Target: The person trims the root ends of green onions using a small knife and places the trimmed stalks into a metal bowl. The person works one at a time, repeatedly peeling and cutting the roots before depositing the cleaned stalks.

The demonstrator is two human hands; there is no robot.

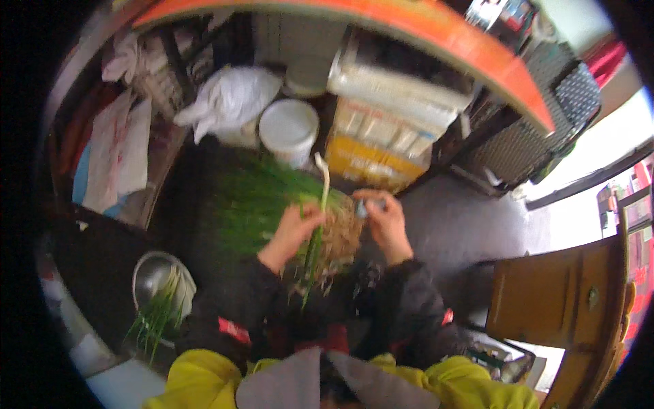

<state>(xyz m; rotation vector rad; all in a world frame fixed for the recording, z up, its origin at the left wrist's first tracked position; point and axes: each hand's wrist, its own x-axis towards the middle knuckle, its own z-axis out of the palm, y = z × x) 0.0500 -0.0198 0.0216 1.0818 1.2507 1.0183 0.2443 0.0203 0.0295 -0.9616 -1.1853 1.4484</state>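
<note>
My left hand [294,231] holds a single green onion [325,191], its white end pointing up and its green leaves hanging down. To the right, my right hand [386,222] has its fingers closed on a small greyish object [364,208], too blurred to name. Beneath and beside my hands lies a large heap of green onions [240,204], leaves to the left, with brown, dry-looking roots or husks [340,237] on the right. At the lower left a metal bowl [145,278] holds several green onions with pale stems, their leaves hanging over its rim.
An orange-edged table [388,15] arches over the far side. Below it stand a white lidded bucket [288,125], a white plastic bag [237,94] and stacked boxes [375,161]. A wooden cabinet with drawers [541,296] is at the right, a patterned chair [531,122] at the upper right.
</note>
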